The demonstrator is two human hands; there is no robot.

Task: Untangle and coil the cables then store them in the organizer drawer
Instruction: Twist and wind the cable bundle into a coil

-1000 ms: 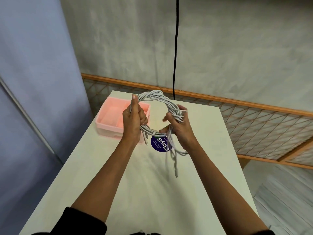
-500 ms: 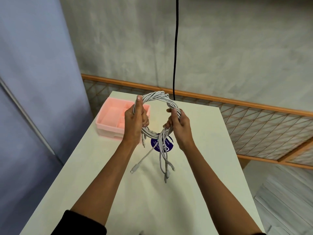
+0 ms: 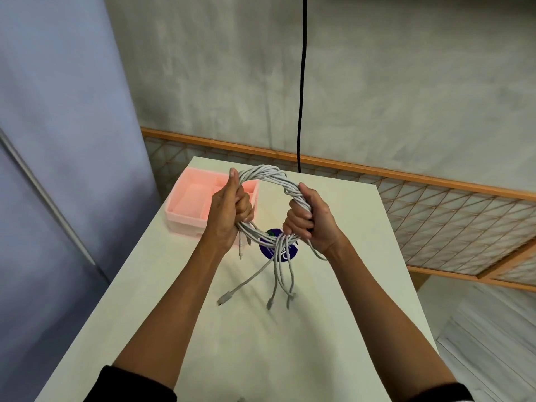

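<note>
Both hands held a ring of grey cables above the white table.

The cables were wound into one twisted ring held upright over the table. The left hand was closed round the ring at nine o'clock, thumb laid up along the strands. The right hand was wrapped round it at about four o'clock, fingers curled tight. From six o'clock several loose ends with plugs hung down towards the tabletop; I could not tell whether they touched it. The pink organizer drawer sat open on the table at ten o'clock from the ring, behind the left hand. A round blue label lay on the table under the ring. At twelve o'clock a black cord hung down the grey wall.
</note>
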